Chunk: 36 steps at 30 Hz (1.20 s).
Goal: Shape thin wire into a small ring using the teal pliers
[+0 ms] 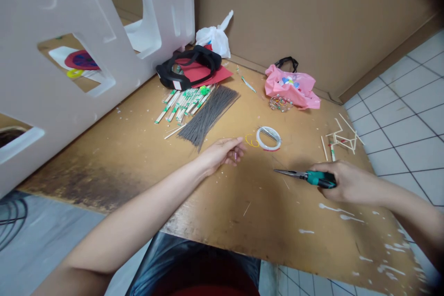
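My right hand is closed round the green and black handles of a pair of needle-nose pliers. Their long jaws point left over the table, and I cannot tell whether anything is between the tips. Left of them, my left hand has its fingers curled in. A small pinkish-purple bit shows at those fingers, too small to name. Just beyond this hand lie a loop of yellow wire and a white ring-shaped spool with grey wire pieces across it.
A bundle of dark thin wires lies beside paper-wrapped chopsticks. Behind are a black headset strap, red paper and a white bag. A pink bag and a stick frame are on the right.
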Tool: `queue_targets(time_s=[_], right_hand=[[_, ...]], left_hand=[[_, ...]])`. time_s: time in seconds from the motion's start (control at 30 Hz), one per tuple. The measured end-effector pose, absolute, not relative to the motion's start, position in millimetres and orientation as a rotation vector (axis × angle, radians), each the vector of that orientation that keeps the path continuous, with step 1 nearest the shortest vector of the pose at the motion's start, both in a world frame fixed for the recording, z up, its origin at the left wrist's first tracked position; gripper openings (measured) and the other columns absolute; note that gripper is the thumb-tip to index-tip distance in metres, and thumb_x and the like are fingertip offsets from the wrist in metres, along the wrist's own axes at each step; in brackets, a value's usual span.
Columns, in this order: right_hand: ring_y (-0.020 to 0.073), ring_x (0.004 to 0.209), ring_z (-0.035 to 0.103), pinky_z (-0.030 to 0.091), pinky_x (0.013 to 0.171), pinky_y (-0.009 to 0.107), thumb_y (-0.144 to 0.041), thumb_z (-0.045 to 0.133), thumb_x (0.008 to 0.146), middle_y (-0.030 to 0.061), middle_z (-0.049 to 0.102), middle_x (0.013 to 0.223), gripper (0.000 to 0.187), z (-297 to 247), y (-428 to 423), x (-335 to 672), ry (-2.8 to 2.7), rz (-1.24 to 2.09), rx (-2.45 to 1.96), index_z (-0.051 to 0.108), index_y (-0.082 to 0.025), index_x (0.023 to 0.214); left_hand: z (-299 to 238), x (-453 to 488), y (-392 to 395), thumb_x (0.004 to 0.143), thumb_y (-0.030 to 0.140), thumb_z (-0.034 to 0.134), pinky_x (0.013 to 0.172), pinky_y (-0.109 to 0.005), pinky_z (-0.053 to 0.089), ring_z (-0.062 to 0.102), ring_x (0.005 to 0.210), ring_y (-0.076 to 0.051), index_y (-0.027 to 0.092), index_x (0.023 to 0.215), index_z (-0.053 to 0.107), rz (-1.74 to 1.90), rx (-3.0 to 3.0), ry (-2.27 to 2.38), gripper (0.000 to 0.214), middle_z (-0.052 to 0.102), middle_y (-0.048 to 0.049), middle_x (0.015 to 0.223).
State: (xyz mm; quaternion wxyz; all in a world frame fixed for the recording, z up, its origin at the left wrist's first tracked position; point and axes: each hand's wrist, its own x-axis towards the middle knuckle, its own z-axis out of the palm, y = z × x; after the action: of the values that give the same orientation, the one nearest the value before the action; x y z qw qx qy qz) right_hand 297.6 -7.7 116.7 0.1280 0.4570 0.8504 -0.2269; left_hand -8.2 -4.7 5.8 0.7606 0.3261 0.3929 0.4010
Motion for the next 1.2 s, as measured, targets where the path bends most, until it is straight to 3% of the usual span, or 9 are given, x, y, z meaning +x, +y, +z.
queue_targets(time_s=[0.1, 0.23, 0.37, 0.6, 0.77, 0.87, 1.0, 1.2], right_hand=[[0.0087, 0.051, 0.039, 0.032, 0.043, 0.020, -0.007, 0.046, 0.064, -0.0035, 0.046, 0.060, 0.014, 120.0, -3.7, 298.2, 2.299, -0.920, 1.314, 0.049, -0.020, 0.070], [0.0093, 0.052, 0.038, 0.032, 0.045, 0.021, -0.009, 0.048, 0.064, -0.0038, 0.044, 0.061, 0.014, 122.7, -1.0, 299.4, 2.219, -0.995, 1.370, 0.050, -0.020, 0.072], [0.0093, 0.053, 0.038, 0.032, 0.046, 0.021, -0.008, 0.048, 0.062, -0.0043, 0.043, 0.061, 0.016, 121.7, -2.6, 301.7, 2.168, -1.067, 1.357, 0.049, -0.021, 0.071], [0.0083, 0.053, 0.036, 0.031, 0.045, 0.020, -0.006, 0.045, 0.064, -0.0037, 0.041, 0.063, 0.022, 117.0, -8.8, 301.3, 2.131, -1.224, 1.266, 0.052, -0.020, 0.079], [0.0083, 0.053, 0.037, 0.031, 0.043, 0.019, -0.007, 0.044, 0.065, -0.0033, 0.044, 0.063, 0.025, 110.7, -11.1, 299.3, 2.130, -1.258, 1.244, 0.055, -0.020, 0.083], [0.0088, 0.054, 0.039, 0.032, 0.044, 0.019, -0.007, 0.044, 0.066, -0.0027, 0.046, 0.065, 0.023, 105.9, -9.4, 304.3, 2.163, -1.242, 1.269, 0.055, -0.020, 0.082], [0.0093, 0.056, 0.040, 0.035, 0.047, 0.020, -0.008, 0.046, 0.068, -0.0029, 0.045, 0.066, 0.020, 106.2, -7.1, 311.5, 2.152, -1.194, 1.275, 0.053, -0.020, 0.081], [0.0096, 0.054, 0.044, 0.035, 0.045, 0.020, -0.008, 0.045, 0.068, -0.0028, 0.049, 0.065, 0.024, 119.0, -5.3, 309.4, 2.165, -1.139, 1.223, 0.056, -0.021, 0.085]], left_hand=[[9.7, -13.0, -4.9, 0.072, 0.050, 0.062, 0.046, -0.019, 0.041, 0.054, 0.052, -0.008, 0.010, 0.092, 0.059, 0.728, 0.790, 0.833, 0.045, 0.057, -0.0007, 0.066], [16.5, -18.0, -6.3, 0.065, 0.030, 0.073, 0.044, -0.017, 0.039, 0.050, 0.048, -0.006, 0.011, 0.111, 0.053, 0.599, 0.830, 0.750, 0.054, 0.056, 0.0026, 0.063], [19.8, -19.2, -6.1, 0.069, 0.022, 0.069, 0.041, -0.014, 0.035, 0.050, 0.045, -0.005, 0.008, 0.115, 0.053, 0.583, 0.801, 0.698, 0.050, 0.056, 0.0031, 0.056], [16.7, -18.0, -5.7, 0.078, 0.031, 0.061, 0.035, -0.014, 0.031, 0.047, 0.036, -0.005, 0.007, 0.116, 0.053, 0.582, 0.861, 0.728, 0.045, 0.062, -0.0018, 0.052], [13.2, -14.5, -5.6, 0.078, 0.045, 0.058, 0.037, -0.016, 0.033, 0.050, 0.039, -0.006, 0.009, 0.110, 0.054, 0.618, 0.816, 0.786, 0.049, 0.065, -0.0054, 0.061], [11.7, -13.7, -4.4, 0.074, 0.049, 0.061, 0.037, -0.017, 0.031, 0.051, 0.043, -0.007, 0.010, 0.096, 0.058, 0.644, 0.778, 0.845, 0.045, 0.062, -0.0026, 0.062], [9.8, -13.5, -4.0, 0.069, 0.044, 0.067, 0.037, -0.016, 0.026, 0.042, 0.040, -0.004, 0.012, 0.067, 0.053, 0.626, 0.804, 0.856, 0.035, 0.050, 0.0032, 0.051], [9.3, -14.0, -5.8, 0.074, 0.039, 0.062, 0.035, -0.017, 0.013, 0.030, 0.037, -0.002, 0.016, 0.058, 0.041, 0.614, 0.845, 0.756, 0.035, 0.037, 0.0067, 0.046]])
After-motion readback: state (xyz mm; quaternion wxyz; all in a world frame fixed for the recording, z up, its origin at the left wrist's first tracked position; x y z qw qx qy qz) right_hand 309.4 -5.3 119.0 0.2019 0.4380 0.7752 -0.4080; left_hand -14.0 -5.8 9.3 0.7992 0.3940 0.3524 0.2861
